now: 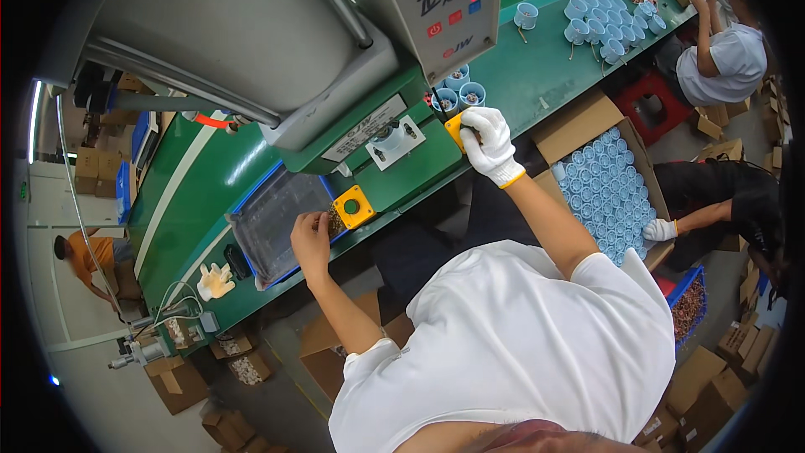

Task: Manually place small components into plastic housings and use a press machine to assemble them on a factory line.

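Note:
My bare left hand (311, 245) is at the near edge of a dark tray with a blue rim (277, 218), fingers bent together over small brownish pieces (335, 220). Whatever its fingertips pinch is too small to name. Beside it sits a yellow button box with a green button (353, 206). In a white knit glove, my right hand (490, 147) curls over a second yellow button box (454, 131), whose top it covers. Between the two boxes stands the green press machine (386, 144) with a metal plate on its bed. Light blue cups (471, 95) with small parts inside stand behind my right hand.
A carton of light blue cups (599, 193) stands at the right, with a co-worker's gloved hand (660, 230) at its edge. More cups (599, 21) cover the far green bench. A cream glove (215, 282) lies at the left; a control panel (453, 8) overhangs the press.

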A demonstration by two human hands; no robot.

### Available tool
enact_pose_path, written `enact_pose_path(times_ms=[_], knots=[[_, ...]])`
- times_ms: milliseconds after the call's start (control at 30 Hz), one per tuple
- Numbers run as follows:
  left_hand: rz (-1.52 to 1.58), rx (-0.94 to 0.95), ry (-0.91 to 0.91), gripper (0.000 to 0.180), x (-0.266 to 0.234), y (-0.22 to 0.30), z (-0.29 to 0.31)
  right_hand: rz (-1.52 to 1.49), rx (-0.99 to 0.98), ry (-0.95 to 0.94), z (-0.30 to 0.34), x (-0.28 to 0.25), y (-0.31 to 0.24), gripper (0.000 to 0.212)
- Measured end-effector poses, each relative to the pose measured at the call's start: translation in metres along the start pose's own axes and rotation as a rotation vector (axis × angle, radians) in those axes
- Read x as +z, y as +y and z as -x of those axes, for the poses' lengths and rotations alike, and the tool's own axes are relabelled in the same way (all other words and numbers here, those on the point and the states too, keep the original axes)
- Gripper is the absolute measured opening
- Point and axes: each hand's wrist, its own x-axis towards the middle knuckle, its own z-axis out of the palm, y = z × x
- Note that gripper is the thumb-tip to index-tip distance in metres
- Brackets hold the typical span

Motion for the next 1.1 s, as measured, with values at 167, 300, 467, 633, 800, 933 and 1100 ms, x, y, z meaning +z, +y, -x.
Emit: enact_pose_path(times_ms=[167, 300, 467, 633, 800, 933, 1100], knots=[[-0.023, 0.062, 0.107, 0.012, 0.008, 0.010, -0.009, 0.008, 0.016, -0.010, 0.001, -0.002, -0.002, 0.033], [0.199, 0.208, 0.136, 0.008, 0.003, 0.081, -0.026, 0.000, 0.014, 0.029, 0.001, -0.001, 0.000, 0.032], [0.487, 0.357, 0.091, 0.008, 0.007, 0.137, -0.040, -0.004, 0.019, 0.033, 0.001, 0.000, -0.002, 0.032], [0.599, 0.193, -0.078, 0.015, 0.007, 0.167, -0.059, 0.013, 0.000, 0.013, -0.001, -0.002, -0.003, 0.033], [0.260, 0.168, -0.166, 0.020, 0.006, 0.176, -0.084, 0.005, -0.001, 0.009, 0.000, -0.005, -0.003, 0.033], [0.232, 0.245, -0.188, 0.022, 0.019, 0.161, -0.102, -0.003, 0.008, 0.005, 0.000, -0.003, -0.003, 0.033], [0.256, 0.356, -0.175, 0.022, 0.020, 0.156, -0.111, -0.014, 0.021, 0.005, 0.002, -0.004, -0.004, 0.034]])
